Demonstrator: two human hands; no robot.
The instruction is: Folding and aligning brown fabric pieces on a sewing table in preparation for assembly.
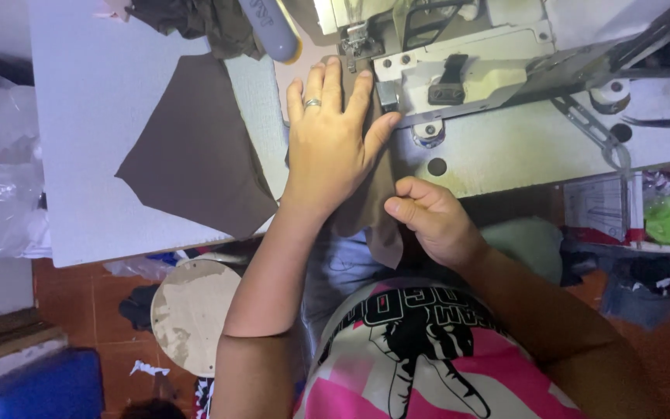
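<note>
I see the white sewing table [94, 155] filling the upper left of the frame, with the sewing machine [490, 62] across the upper right. A loose brown fabric panel [195, 155] lies flat left of centre. At centre, a narrower brown fabric strip [370, 209] runs from the presser foot [357, 39] down over the table edge. My left hand [331, 143] lies flat on it, fingers spread. My right hand [432, 221], just below, pinches the strip's lower edge.
</note>
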